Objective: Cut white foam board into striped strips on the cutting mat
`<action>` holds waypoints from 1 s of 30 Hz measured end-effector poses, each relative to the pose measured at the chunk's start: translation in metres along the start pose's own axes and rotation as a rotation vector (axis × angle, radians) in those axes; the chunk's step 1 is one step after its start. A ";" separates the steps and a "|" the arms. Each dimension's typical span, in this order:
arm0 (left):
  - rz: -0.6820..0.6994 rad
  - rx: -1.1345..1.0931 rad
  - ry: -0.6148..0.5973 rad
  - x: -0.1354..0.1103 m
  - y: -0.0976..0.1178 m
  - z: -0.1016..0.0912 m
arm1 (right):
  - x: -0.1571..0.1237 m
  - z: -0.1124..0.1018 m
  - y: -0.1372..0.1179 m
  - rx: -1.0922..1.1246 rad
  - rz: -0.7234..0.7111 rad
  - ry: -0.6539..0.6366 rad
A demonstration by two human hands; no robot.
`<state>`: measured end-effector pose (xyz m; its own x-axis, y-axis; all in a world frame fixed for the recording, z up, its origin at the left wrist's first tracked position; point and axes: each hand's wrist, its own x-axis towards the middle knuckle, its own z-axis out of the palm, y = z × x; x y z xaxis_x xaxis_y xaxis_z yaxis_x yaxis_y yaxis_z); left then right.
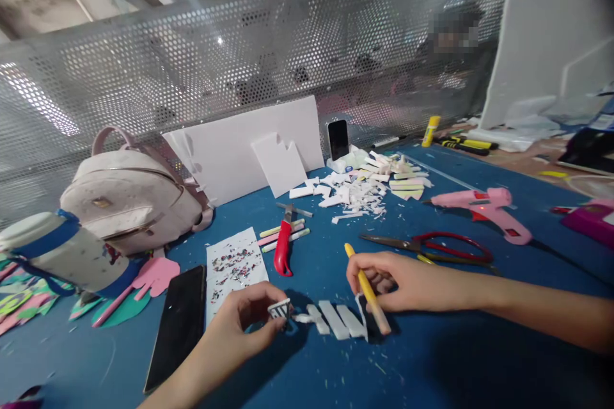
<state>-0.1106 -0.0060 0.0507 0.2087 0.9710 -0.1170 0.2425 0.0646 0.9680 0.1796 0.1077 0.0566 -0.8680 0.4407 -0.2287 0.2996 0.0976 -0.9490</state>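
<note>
Between the thumb and fingers of my left hand (247, 322) is a small striped black-and-white piece (279, 310). My right hand (384, 281) grips a yellow marker (367, 287) that slants down to the table. Under that hand, a dark piece with a white edge (368, 324) shows in part; I cannot tell whether the fingers hold it too. Several white foam strips (334, 319) lie in a row between my hands. Behind them rests a red-handled utility knife (284, 246) beside several thin pastel markers (288, 237). Red-handled scissors (417, 244) lie just beyond my right hand.
A black phone (177, 326) and a speckled white sheet (235, 262) lie left. Beyond are a backpack (129, 188), a cup (62, 255) and white boards (249, 146). White scraps (359, 188) pile up at the back. A pink glue gun (489, 207) lies right, its cord trailing.
</note>
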 end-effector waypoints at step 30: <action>0.095 0.566 0.002 0.011 -0.015 -0.001 | -0.004 -0.004 0.014 -0.416 -0.009 0.236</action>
<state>-0.1126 0.0037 0.0348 0.2528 0.9669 -0.0349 0.6922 -0.1555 0.7048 0.1892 0.1103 0.0450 -0.7721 0.6242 -0.1195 0.4675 0.4304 -0.7722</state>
